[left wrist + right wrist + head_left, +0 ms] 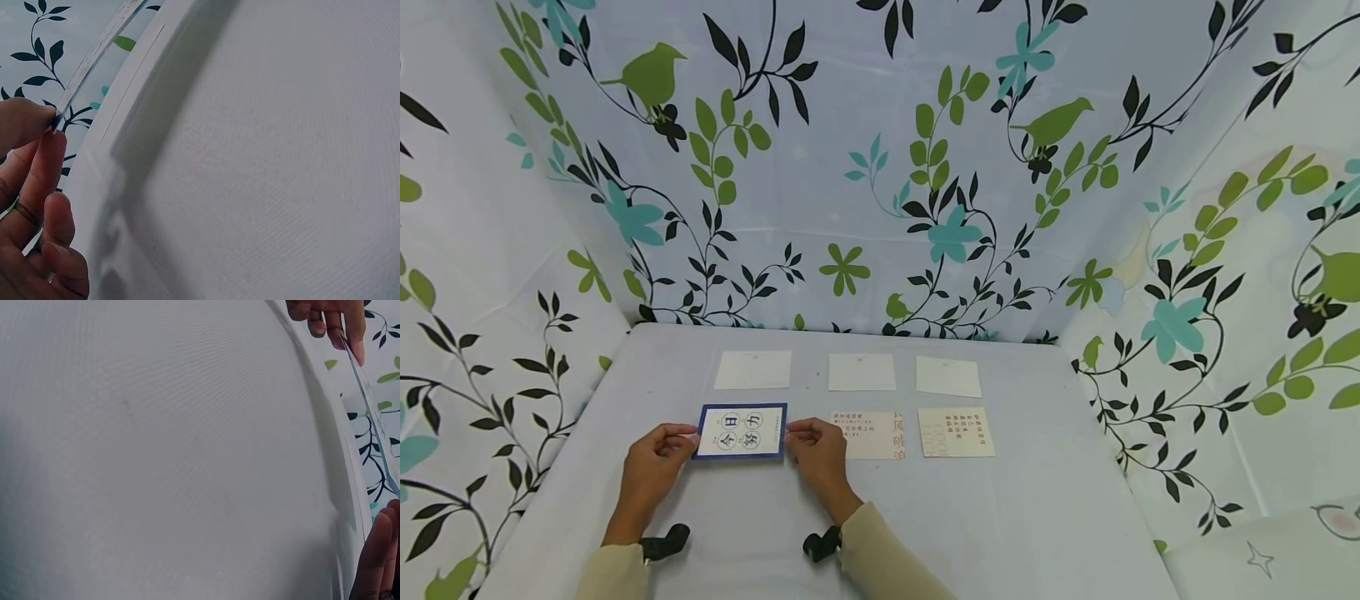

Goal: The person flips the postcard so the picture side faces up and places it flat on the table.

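Note:
Between my two hands is a blue-bordered card [741,431] with circled characters and small printed text on its white face. My left hand [655,467] pinches its left edge between thumb and fingertips. At the opposite edge my right hand [822,458] grips it with the fingertips. Seen edge-on in the left wrist view, the card [94,56] is held up off the table, its shadow falling on the cloth. The right wrist view shows the thin card [374,412] stretching between both hands.
To the right lie a cream card with red writing [868,447] and another printed cream card [956,442]. Behind are three white cards: a left one [752,370], a middle one [861,372] and a right one [948,377]. Leaf-patterned curtains [820,167] surround the white table [1037,517].

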### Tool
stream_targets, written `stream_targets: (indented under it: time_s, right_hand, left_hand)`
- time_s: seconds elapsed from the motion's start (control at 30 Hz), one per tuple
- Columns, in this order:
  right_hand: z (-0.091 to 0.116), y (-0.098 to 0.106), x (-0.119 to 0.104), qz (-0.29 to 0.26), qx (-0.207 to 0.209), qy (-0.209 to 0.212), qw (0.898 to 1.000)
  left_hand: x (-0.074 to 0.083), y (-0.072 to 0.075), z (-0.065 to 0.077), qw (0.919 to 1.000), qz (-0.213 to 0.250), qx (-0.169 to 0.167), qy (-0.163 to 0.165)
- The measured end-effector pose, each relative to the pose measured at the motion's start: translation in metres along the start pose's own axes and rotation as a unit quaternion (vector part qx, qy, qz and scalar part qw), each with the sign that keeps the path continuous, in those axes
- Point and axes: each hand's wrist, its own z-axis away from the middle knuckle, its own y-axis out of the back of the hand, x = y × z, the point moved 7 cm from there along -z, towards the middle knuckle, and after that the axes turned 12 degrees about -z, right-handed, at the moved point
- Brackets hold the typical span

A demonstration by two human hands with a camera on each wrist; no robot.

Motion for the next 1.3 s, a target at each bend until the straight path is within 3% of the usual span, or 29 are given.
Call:
stream_targets:
  time_s: [0.23,0.5,1.3]
  right_hand:
    - [0.001,-0.001,-0.001,0.008,0.003,-0.019,1.0]
    - [0.003,-0.004,-0.002,0.023,-0.004,-0.036,0.999]
    - [0.002,-0.01,0.007,0.035,-0.001,-0.041,0.999]
  left_hand:
    - [0.001,0.003,0.0,0.9999,-0.015,0.004,0.002]
    - [-0.001,0.008,0.001,0.9985,-0.045,0.021,-0.024]
    - [-0.005,0.011,0.0,0.9951,-0.086,0.041,-0.029]
